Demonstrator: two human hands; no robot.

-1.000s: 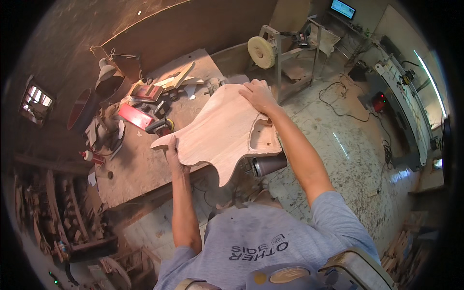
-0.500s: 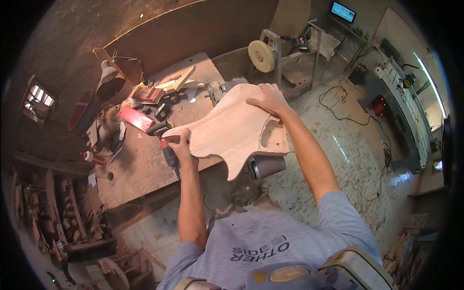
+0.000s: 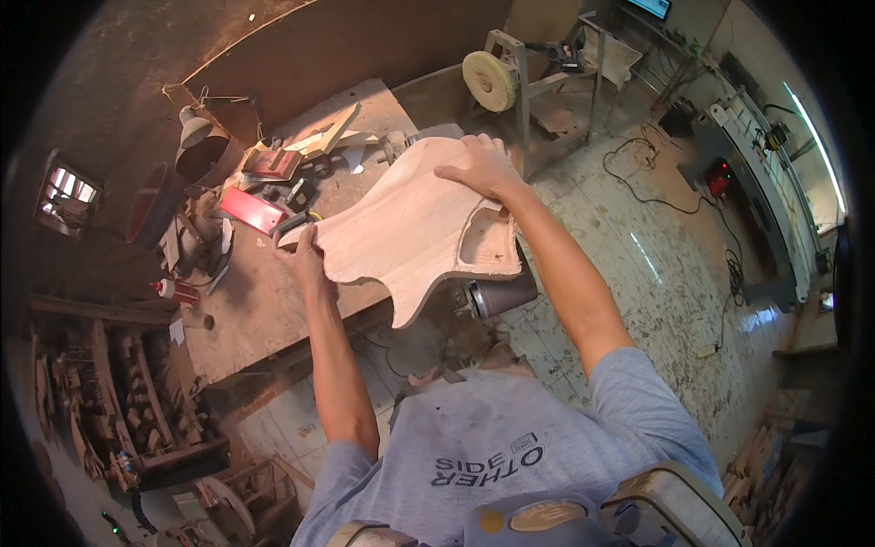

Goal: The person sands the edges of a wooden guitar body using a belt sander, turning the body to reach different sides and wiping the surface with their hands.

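Both my hands hold an unfinished pale wooden electric guitar body [image 3: 392, 223], its broad face turned up. At the left end, my left hand [image 3: 305, 258] is closed on a pointed horn, thumb on top. Along the far right edge, my right hand [image 3: 481, 170] grips the rim with its fingers over the side and thumb on the face. A routed cavity [image 3: 488, 241] shows near the right end. Partly beneath that end sits a dark sanding drum [image 3: 504, 292]; whether the wood touches it, I cannot tell.
A dusty wooden workbench [image 3: 241, 333] carries a red box [image 3: 252, 211], wood offcuts and a red bottle [image 3: 175, 291]. A desk lamp [image 3: 194, 128] stands behind. A yellowish buffing wheel [image 3: 488, 82] is mounted at the back. Cables [image 3: 661, 214] trail over the dusty tiled floor.
The guitar body has moved left in my hands, and both hands have gone with it. A red and dark power tool on the bench is now covered. My view has shifted slightly.
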